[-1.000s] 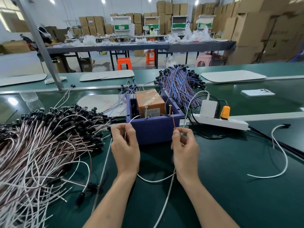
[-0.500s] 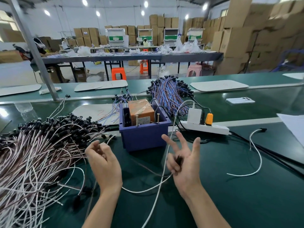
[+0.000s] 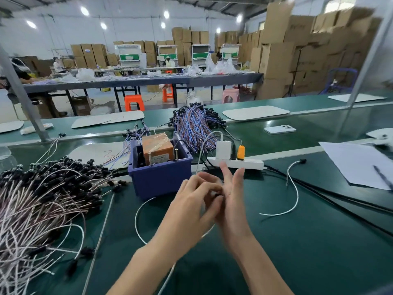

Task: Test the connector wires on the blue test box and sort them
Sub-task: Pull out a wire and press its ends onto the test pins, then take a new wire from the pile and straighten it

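Observation:
The blue test box [image 3: 161, 177] stands mid-table with an orange block and two upright metal pins inside. In front of it my two hands meet. My left hand [image 3: 191, 209] has curled fingers that pinch the black connector of a white wire [image 3: 138, 222], which loops down to the left over the green mat. My right hand [image 3: 231, 201] is beside it with straight fingers spread upward, its thumb side against the connector. A large pile of white and brown connector wires [image 3: 38, 205] lies at the left.
A white power strip [image 3: 236, 162] with a charger and an orange plug lies right of the box. A bundle of blue and brown wires [image 3: 197, 124] sits behind. One loose white wire [image 3: 293, 188], paper sheets [image 3: 357, 162] and a phone [image 3: 279, 129] are at the right.
Both hands left the pins on the box and drew back toward me. They have come together over the mat, the left hand reaching to the connector at the right hand. The camera turned right.

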